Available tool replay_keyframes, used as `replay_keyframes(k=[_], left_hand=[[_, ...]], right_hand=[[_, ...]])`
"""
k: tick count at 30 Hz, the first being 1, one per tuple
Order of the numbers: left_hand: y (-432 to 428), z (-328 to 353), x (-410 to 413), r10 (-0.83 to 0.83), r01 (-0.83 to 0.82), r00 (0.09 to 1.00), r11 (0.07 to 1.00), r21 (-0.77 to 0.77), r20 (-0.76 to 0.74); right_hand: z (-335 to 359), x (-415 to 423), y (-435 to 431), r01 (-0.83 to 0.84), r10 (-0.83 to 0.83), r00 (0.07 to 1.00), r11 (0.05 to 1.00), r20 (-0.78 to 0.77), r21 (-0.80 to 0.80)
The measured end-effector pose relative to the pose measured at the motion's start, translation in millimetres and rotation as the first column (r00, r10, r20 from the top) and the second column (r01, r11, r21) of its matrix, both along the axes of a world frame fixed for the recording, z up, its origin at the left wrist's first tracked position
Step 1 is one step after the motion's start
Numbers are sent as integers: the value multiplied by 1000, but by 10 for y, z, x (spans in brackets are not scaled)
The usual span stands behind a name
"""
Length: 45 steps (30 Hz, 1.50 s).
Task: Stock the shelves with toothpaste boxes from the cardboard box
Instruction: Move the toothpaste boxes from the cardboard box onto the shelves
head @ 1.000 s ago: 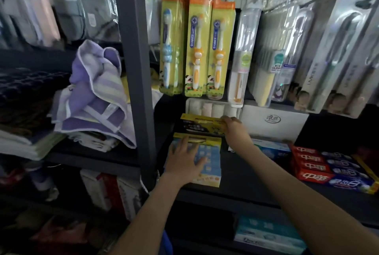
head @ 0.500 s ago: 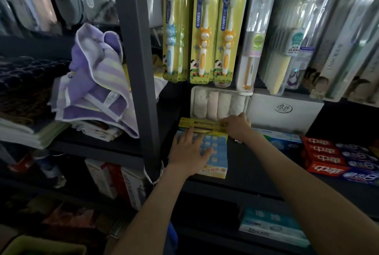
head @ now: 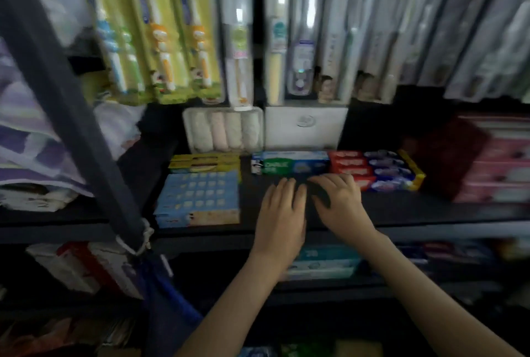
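On the dark shelf (head: 401, 210), a yellow toothpaste box (head: 205, 164) lies behind a flat blue box stack (head: 198, 199). A green-and-blue toothpaste box (head: 289, 164) lies mid-shelf, with red-and-blue toothpaste boxes (head: 372, 170) to its right. My left hand (head: 282, 213) and my right hand (head: 338, 204) are side by side just in front of the green-and-blue box, fingers extended toward it, holding nothing. The frame is blurred. No cardboard box is in view.
Toothbrush packs (head: 160, 41) hang above the shelf. A clear pack of rolled cloths (head: 223, 131) and a white box (head: 305, 127) stand at the back. A dark upright post (head: 71, 98) crosses the left. Pink boxes (head: 499, 161) sit at right; more boxes (head: 321, 262) lie below.
Both hands left the yellow and blue boxes and moved right, in front of the green-and-blue box. The yellow box now lies on the shelf. The view shifted right and closer.
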State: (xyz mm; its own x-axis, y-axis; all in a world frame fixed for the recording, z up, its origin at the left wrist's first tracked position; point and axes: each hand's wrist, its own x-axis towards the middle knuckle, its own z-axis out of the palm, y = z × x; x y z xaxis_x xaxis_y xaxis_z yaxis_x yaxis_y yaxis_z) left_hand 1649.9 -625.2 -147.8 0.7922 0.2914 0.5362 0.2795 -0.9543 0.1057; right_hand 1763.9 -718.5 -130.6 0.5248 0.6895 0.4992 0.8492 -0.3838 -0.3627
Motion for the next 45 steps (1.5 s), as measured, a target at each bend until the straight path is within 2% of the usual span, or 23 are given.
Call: replay_keyframes(k=[3,5,8,11,14,16,19,22,26,28,31,33,35,39,41,43,45], left_hand=[[-869,-287,375,-211,206,973,977,-55,-96],[-1502,-490,605,-365,348,911,930,-119,-191],[-2555,-868,852,-584,544,753,812,-213,-304],[-3619,-1383,875,-728,683,568,677,-275,-383],[-4550,-2070,665,-799,761,335,542,-356,-500],[-5053,-2607,414,-816,800,204,458,-389,-541],[-5609,-3398,-17,-791,797,-8,365,-481,-612],[-5948,-4218,-403,-731,781,-151,324,-533,-666],[-6169,-5260,-834,-616,730,-311,332,-597,-724],[-6208,-5765,-993,-554,675,-374,388,-628,-744],[-6205,-6420,-1174,-378,559,-483,562,-610,-790],[-6179,-6723,-1260,-247,605,-511,577,-548,-824],[-6152,-6882,-1346,-181,651,-501,565,-507,-846],[-6094,-6913,-1501,-126,658,-556,538,-527,-822],[-6057,-6826,-1512,-97,659,-587,520,-544,-804],[-6027,-6647,-1472,-130,647,-610,487,-587,-781],[-6004,-6336,-1370,-237,624,-646,384,-681,-726]], right_hand=[[-137,230,-1137,265,-282,940,958,-190,-110],[-310,312,-1983,409,-423,878,906,-225,-104],[-750,156,-3243,595,-621,737,783,-266,-181],[-1298,-301,-4358,727,-781,556,623,-285,-288],[-2033,-909,-5304,763,-869,353,482,-347,-431],[-2633,-1400,-5782,726,-901,186,395,-392,-563],[-3553,-2144,-6241,612,-903,-9,334,-429,-717],[-4454,-2732,-6529,490,-863,-113,382,-492,-783],[-5630,-3226,-6721,349,-758,-269,499,-595,-793],[-6186,-3405,-6694,250,-704,-350,565,-618,-786],[-6894,-3620,-6571,66,-597,-467,712,-652,-699],[-7223,-3689,-6495,2,-528,-537,779,-658,-627],[-7422,-3729,-6412,-46,-511,-564,803,-648,-594],[-7519,-3759,-6313,-69,-562,-548,768,-619,-637],[-7387,-3713,-6346,-64,-516,-606,790,-605,-609],[-7187,-3659,-6383,-56,-469,-647,816,-602,-575],[-6868,-3586,-6385,-42,-448,-630,835,-635,-548]])
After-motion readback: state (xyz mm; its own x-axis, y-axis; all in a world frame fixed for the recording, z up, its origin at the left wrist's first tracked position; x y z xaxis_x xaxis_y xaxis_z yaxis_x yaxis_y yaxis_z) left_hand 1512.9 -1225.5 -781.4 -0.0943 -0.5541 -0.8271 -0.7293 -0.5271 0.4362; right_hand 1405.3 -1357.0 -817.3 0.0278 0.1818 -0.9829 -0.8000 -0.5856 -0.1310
